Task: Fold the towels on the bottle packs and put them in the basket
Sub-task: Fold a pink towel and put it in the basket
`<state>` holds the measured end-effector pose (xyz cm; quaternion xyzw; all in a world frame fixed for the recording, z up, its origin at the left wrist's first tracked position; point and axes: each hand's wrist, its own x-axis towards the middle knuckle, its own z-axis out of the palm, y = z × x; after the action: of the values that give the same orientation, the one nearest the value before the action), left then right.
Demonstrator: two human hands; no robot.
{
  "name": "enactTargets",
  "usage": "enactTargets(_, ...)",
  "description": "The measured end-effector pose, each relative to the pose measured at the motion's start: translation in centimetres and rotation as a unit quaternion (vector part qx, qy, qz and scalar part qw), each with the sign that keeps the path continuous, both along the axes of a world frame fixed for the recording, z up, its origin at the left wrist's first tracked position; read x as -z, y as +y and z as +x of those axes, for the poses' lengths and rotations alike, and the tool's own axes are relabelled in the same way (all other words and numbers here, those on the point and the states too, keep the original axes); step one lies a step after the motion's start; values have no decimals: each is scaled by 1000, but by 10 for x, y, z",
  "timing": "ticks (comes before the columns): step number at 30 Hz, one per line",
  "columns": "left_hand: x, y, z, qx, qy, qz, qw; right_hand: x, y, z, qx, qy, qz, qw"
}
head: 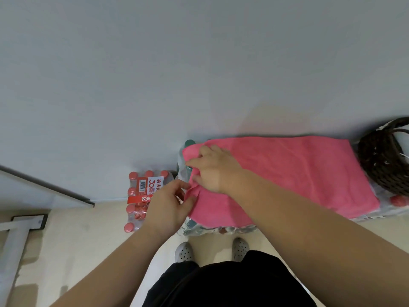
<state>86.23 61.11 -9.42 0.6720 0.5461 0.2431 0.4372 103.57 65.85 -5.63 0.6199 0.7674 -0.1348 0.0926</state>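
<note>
A pink towel lies spread flat over the stacked bottle packs against the wall. My left hand pinches the towel's near left corner between thumb and fingers. My right hand reaches across and grips the towel's far left edge, which is bunched up under its fingers. A dark woven basket with a handle stands on the packs at the right end, just past the towel. What lies inside the basket is hidden.
A lower pack of red-capped bottles sits on the floor to the left of the stack. A grey metal frame leg stands at the far left. The wall runs right behind the packs. My feet stand close to the stack's front.
</note>
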Motion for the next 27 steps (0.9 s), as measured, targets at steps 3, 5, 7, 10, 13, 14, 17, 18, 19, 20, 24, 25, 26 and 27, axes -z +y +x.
enactTargets(3, 5, -5, -8, 6, 4, -39, 999, 2, -5, -2, 13, 10, 18, 1000)
enactTargets(5, 9, -7, -12, 4, 16, -57, 998, 4, -8, -4, 25, 40, 14, 999)
enactTargets(7, 12, -7, -13, 6, 18, -77, 997, 3, -8, -5, 38, 54, 21, 998)
enactTargets(10, 12, -7, -15, 6, 13, -87, 996, 5, -7, -7, 47, 44, 46, 997)
enactTargets(13, 7, -7, -16, -3, -23, -97, 995, 3, -7, -8, 55, 50, 57, 996)
enactTargets(14, 4, -8, -16, -7, -48, -112, 992, 2, -5, -7, 66, 66, 50, 994)
enactTargets(17, -6, -9, -19, -11, -130, -165, 978, -9, -2, -4, 98, 94, 28, 990)
enactTargets(18, -9, -10, -20, -10, -149, -176, 973, -12, 0, -4, 100, 102, 36, 989)
enactTargets(19, -12, -12, -21, -9, -163, -182, 970, -16, 1, -5, 105, 116, 47, 986)
enactTargets(20, -15, -13, -21, -10, -174, -184, 967, -17, 3, -5, 114, 133, 55, 983)
enactTargets(24, -18, -19, -23, -10, -193, -168, 967, -14, 4, -7, 111, 148, 47, 982)
enactTargets(25, -16, -20, -25, -9, -182, -155, 971, -11, 3, -7, 104, 144, 37, 983)
enactTargets(26, -14, -21, -26, -6, -165, -140, 976, -8, 1, -7, 102, 148, 31, 983)
enactTargets(27, -12, -22, -28, -2, -144, -128, 981, -4, -1, -7, 107, 149, 26, 983)
